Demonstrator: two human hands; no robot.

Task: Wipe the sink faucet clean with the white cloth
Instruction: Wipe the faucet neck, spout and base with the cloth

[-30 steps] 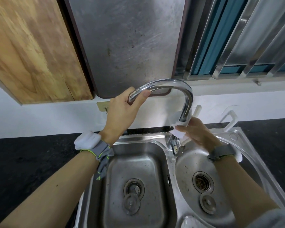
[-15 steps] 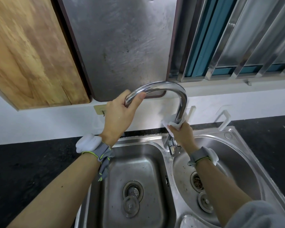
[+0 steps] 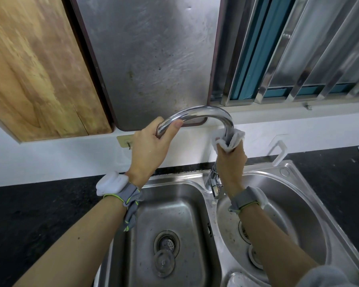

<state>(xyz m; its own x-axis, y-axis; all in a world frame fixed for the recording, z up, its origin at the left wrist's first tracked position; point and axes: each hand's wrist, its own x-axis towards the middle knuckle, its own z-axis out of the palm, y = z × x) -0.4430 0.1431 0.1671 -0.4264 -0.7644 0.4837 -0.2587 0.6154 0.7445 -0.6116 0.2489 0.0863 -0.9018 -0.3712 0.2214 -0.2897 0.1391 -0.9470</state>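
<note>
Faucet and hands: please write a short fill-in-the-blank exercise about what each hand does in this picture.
1. The left hand grips the spout end of the ____.
2. The right hand wraps a white ____ around the upright pipe.
3. The sink has ____ basins.
4. A round stopper lies in the ____ basin.

Missing words: faucet; cloth; two; left

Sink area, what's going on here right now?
A person is cleaning the curved chrome faucet over a steel double sink. The left hand grips the spout end of the arch, steadying it. The right hand holds a white cloth wrapped around the faucet's upright neck, just below the bend. Both basins look spotted with debris.
</note>
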